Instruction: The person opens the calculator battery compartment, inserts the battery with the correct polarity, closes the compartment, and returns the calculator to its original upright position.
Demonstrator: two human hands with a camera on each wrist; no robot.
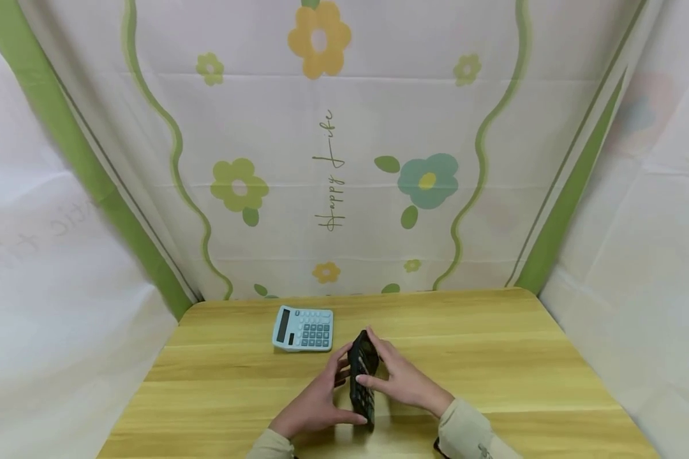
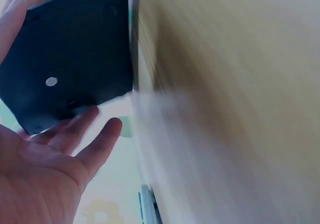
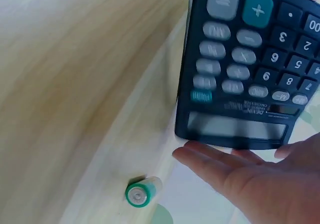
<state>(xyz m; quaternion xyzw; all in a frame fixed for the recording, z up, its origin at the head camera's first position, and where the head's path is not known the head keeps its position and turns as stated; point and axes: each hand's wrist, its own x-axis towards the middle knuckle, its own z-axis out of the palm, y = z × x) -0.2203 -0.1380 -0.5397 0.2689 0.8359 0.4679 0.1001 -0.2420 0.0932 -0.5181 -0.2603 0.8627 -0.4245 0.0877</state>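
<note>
Pale sleeves [image 1: 472,428] lay nearest, toward the bench's [image 1: 207,376] near side. Left hand [image 1: 320,400] and right hand [image 1: 406,378] each had a closed grip on the black calculator [image 1: 363,362], held on edge between them, long axis pointing toward the bench's far edge, keys facing the right hand, back facing the left.

The table [image 1: 465,331] has a yellowish-brown wood-grain top with streaks running across it and rounded far corners. Near its far edge, left of centre, a light-blue calculator [image 1: 303,329] lies keys up, screen end leftward. The right wrist view shows a green-ringed battery [image 3: 139,194] on the wood.
</note>
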